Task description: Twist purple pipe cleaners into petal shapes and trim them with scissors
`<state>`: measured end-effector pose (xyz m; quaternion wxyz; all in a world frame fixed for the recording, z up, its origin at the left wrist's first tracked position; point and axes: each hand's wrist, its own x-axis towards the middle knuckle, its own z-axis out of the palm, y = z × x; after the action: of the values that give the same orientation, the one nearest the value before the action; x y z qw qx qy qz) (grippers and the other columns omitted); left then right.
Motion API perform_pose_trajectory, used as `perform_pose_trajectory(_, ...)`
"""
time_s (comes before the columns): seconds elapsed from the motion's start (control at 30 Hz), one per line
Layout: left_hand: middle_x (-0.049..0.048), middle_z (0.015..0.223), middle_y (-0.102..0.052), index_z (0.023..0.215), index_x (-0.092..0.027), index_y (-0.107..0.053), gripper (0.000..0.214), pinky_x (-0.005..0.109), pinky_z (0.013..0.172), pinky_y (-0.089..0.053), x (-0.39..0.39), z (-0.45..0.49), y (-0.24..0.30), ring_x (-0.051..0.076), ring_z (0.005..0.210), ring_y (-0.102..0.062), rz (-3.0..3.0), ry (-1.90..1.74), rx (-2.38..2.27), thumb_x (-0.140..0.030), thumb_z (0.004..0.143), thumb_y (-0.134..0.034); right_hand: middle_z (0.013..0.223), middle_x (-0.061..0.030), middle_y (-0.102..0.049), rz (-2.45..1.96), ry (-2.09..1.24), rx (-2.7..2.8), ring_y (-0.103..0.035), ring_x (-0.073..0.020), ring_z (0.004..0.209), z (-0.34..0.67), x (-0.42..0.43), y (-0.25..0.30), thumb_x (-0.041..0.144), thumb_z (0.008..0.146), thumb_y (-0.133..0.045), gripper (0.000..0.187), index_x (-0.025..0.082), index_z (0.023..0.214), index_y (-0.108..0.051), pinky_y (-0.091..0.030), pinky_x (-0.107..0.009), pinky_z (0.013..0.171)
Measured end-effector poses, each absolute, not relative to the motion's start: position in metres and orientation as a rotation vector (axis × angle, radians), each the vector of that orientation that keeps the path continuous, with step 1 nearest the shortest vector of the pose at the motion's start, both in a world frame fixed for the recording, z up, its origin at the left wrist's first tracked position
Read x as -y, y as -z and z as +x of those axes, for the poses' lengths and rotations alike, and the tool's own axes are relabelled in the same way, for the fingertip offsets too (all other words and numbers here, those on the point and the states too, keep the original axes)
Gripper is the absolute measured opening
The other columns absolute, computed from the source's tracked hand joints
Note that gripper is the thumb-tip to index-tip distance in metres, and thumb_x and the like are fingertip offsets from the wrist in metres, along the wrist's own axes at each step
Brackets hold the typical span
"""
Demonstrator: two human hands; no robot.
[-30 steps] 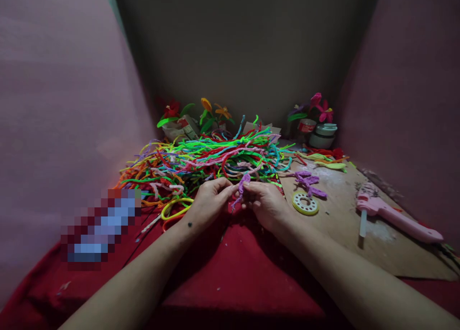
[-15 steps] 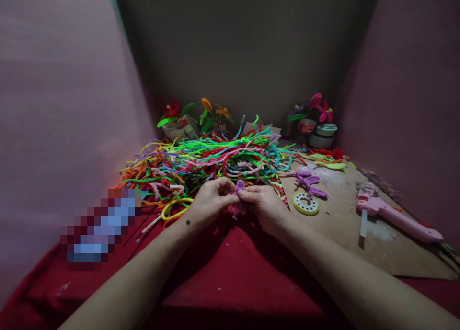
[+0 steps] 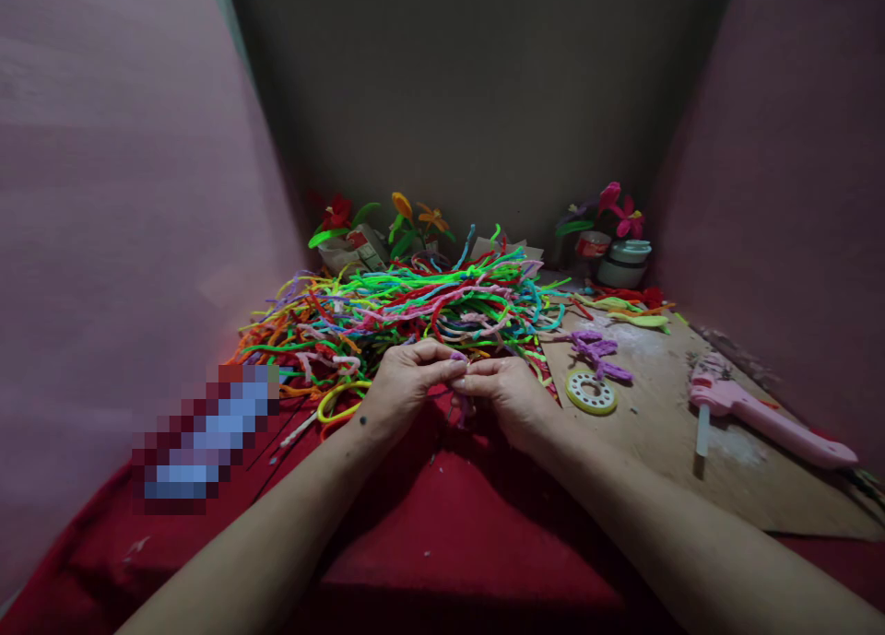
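Both grips narrow: my left hand (image 3: 405,383) and right hand (image 3: 510,397) pinch the purple stem (image 3: 459,356), whose tip, upright a second ago, now lies folded low between them.

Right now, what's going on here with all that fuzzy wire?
A person's left hand and right hand pinch a small purple pipe cleaner between their fingertips, over a red cloth, just in front of a heap of colourful pipe cleaners. On the cardboard sheet to the right lie shaped purple pieces, a round ring and a pink glue gun.
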<state>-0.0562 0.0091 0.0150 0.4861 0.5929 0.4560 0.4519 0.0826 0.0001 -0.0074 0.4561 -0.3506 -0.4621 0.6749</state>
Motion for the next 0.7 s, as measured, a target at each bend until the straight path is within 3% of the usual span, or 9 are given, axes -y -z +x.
perform_pose_trajectory(0.13,0.0013,0.074,-0.064,0.087,-0.014,-0.065,0.025,0.025,0.064,-0.045,-0.01,-0.059,-0.019,0.011,0.063,-0.056,1.428,-0.994,-1.011,-0.025,0.064,-0.066,0.046,0.0008,-0.055,-0.815,-1.741,1.134,-0.044,-0.0081,0.04,0.084,-0.002,0.011,0.023,0.058,-0.069,0.012,0.012,0.055,-0.063,-0.033,-0.024,0.046)
perform_pose_trajectory(0.37,-0.0012,0.065,-0.057,0.071,-0.014,-0.06,0.015,0.021,0.059,-0.041,-0.008,-0.066,-0.033,0.01,0.06,-0.05,1.792,-0.811,-1.103,-0.028,0.071,-0.056,0.042,0.0031,-0.05,-0.835,-1.755,1.252,-0.041,-0.0069,0.037,0.084,0.001,0.005,0.021,0.058,-0.066,0.017,0.014,0.047,-0.056,-0.031,-0.022,0.043)
perform_pose_trajectory(0.7,-0.003,0.061,-0.047,0.063,-0.015,-0.051,0.017,0.019,0.056,-0.033,-0.006,-0.068,-0.039,0.009,0.059,-0.041,2.354,-0.645,-1.206,-0.024,0.077,-0.046,0.042,0.0044,-0.046,-0.876,-1.648,1.405,-0.033,-0.0058,0.037,0.083,0.002,0.01,0.026,0.066,-0.061,0.018,0.014,0.053,-0.059,-0.024,-0.023,0.043)
